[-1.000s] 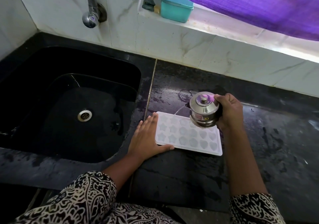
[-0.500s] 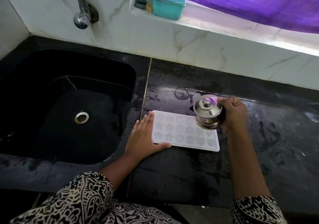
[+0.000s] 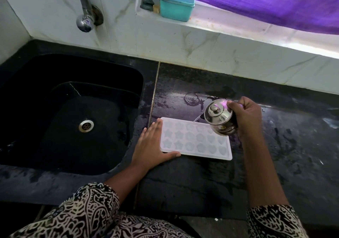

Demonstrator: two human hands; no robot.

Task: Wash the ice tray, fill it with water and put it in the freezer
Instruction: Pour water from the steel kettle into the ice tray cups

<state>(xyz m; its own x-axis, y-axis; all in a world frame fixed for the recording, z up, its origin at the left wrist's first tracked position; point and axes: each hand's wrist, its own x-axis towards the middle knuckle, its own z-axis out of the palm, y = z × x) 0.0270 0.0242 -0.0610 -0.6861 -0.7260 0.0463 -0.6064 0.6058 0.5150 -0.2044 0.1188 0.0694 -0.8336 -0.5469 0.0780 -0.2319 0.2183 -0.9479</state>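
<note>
On the bench point(image 3: 201, 182), flat left hand point(image 3: 152, 146) steadies the ice tray point(image 3: 194, 144), right hand point(image 3: 245, 113) grips the pouring pot point(image 3: 220, 120); freezer step remains.

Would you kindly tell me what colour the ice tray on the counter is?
The ice tray is white, in the head view.

A black stone desk point(image 3: 275, 164) runs along a wall of white, grey-veined marble tiles point(image 3: 165, 41), its surface wet in patches. A deep black sink point(image 3: 55, 69) with a round steel drain point(image 3: 86, 125) is set into its left part, under a curved chrome tap point(image 3: 83, 8) fixed to the wall. Above the tiles, a white window ledge point(image 3: 229, 20) carries a teal lidded box point(image 3: 177, 8). A purple curtain point(image 3: 266, 1) hangs over the ledge, and daylight glows beneath it.
</note>
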